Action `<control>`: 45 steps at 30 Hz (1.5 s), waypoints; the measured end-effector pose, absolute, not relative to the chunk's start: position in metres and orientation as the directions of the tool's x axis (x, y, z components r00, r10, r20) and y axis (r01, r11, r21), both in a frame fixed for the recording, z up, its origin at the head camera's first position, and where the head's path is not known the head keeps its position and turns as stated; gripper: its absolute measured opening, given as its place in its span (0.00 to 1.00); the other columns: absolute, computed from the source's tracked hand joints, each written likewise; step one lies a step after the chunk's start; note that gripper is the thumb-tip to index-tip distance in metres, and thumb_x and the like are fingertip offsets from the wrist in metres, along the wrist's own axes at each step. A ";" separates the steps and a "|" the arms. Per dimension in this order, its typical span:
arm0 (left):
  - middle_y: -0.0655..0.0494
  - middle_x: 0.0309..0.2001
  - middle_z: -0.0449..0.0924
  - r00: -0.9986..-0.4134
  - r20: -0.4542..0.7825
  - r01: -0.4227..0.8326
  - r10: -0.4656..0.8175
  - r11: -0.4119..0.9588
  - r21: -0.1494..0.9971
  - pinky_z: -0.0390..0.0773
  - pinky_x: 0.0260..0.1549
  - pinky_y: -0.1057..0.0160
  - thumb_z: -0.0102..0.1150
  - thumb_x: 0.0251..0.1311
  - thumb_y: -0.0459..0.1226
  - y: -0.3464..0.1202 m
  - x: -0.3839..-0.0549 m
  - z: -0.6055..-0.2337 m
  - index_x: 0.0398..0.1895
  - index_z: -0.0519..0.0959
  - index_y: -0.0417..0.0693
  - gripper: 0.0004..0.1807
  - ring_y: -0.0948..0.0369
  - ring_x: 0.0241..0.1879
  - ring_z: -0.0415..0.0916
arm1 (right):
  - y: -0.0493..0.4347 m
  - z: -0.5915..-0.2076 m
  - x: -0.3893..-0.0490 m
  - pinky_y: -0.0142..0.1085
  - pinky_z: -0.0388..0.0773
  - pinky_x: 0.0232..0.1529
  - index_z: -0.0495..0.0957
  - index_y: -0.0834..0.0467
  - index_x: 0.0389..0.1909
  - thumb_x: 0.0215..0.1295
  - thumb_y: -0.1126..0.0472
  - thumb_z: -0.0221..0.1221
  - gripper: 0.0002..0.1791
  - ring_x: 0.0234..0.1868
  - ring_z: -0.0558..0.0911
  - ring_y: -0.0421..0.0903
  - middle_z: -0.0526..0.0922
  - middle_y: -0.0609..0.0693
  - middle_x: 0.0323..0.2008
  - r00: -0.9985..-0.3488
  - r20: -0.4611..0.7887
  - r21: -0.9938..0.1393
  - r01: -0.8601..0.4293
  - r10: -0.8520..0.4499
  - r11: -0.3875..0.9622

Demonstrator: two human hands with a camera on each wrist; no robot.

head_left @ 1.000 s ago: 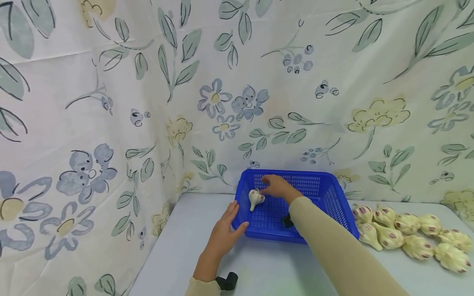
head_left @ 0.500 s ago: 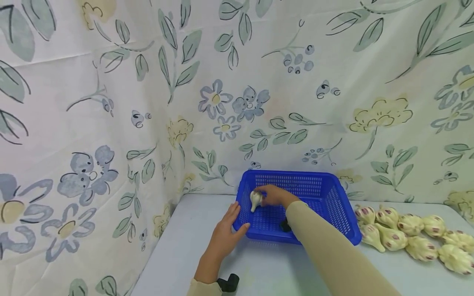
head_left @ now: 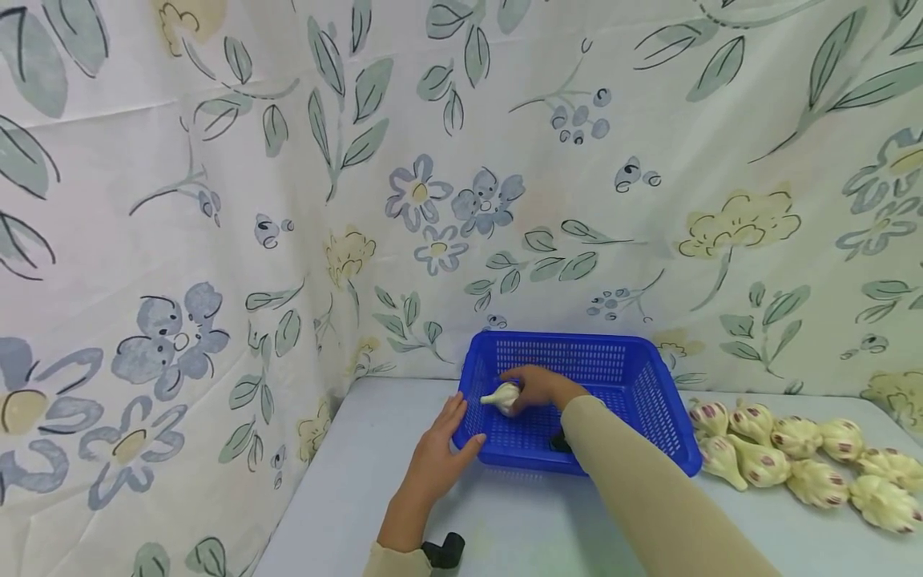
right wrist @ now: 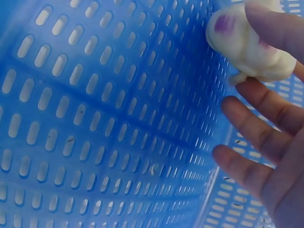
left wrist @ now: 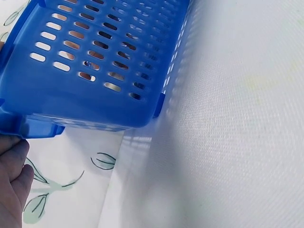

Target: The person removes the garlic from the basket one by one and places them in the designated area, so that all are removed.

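My right hand [head_left: 539, 387] reaches into a blue plastic basket [head_left: 577, 466] and holds a garlic bulb [head_left: 504, 398] near its left end. The bulb's stalk points left. In the right wrist view the bulb [right wrist: 251, 45], white with purple patches, lies between thumb and index finger, while the other fingers [right wrist: 242, 164] extend below it. My left hand [head_left: 436, 457] rests at the basket's front left corner, fingers extended along the left side and thumb at the front rim. Only some of its fingers [left wrist: 14, 166] show in the left wrist view, beside the basket's corner.
Several garlic bulbs [head_left: 793, 453] lie in two rows on the white table [head_left: 339, 481], right of the basket. A floral cloth [head_left: 433, 200] hangs behind and along the left. A black strap piece [head_left: 445, 550] sits at the left wrist.
The right hand has taken hold of the garlic bulb in the basket and turned it, so its stalk swings from pointing toward the front to pointing left. The left hand stays at the corner.
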State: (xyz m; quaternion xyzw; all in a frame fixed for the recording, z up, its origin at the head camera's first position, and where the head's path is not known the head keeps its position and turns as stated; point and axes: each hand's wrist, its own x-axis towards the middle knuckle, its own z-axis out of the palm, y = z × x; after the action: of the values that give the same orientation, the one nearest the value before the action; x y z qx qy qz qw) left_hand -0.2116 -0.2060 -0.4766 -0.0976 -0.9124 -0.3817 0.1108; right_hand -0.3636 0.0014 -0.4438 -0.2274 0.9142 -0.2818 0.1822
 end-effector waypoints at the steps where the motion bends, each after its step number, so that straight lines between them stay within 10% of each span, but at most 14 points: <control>1: 0.60 0.78 0.52 -0.957 0.276 0.262 0.093 0.691 0.674 0.59 0.70 0.44 0.51 0.64 0.64 -0.206 -0.211 -0.476 0.75 0.62 0.47 0.43 0.55 0.77 0.49 | 0.001 -0.444 -0.363 0.51 0.77 0.57 0.73 0.55 0.66 0.51 0.60 0.73 0.39 0.49 0.80 0.51 0.81 0.55 0.55 -0.829 -0.213 -0.598 -0.308 -0.517 0.740; 28: 0.58 0.78 0.52 -0.958 0.273 0.255 0.084 0.684 0.683 0.58 0.70 0.44 0.54 0.64 0.61 -0.206 -0.212 -0.477 0.75 0.61 0.48 0.42 0.55 0.77 0.49 | 0.013 -0.448 -0.365 0.40 0.79 0.40 0.75 0.58 0.44 0.41 0.50 0.76 0.30 0.37 0.79 0.47 0.80 0.51 0.39 -0.853 -0.206 -0.629 -0.259 -0.479 0.733; 45: 0.64 0.78 0.50 -0.969 0.238 0.219 0.068 0.685 0.695 0.56 0.71 0.47 0.54 0.64 0.62 -0.206 -0.214 -0.479 0.76 0.60 0.52 0.42 0.59 0.77 0.46 | 0.026 -0.453 -0.368 0.40 0.81 0.42 0.79 0.56 0.47 0.45 0.45 0.76 0.31 0.40 0.79 0.46 0.82 0.50 0.42 -0.896 -0.114 -0.680 -0.244 -0.429 0.691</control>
State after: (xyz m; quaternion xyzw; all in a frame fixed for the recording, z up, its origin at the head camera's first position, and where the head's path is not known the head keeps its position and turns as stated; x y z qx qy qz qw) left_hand -0.2141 -0.2057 -0.4788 -0.0787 -0.9128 -0.3889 0.0971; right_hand -0.3680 0.0257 -0.4528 -0.1848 0.9099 -0.3468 0.1332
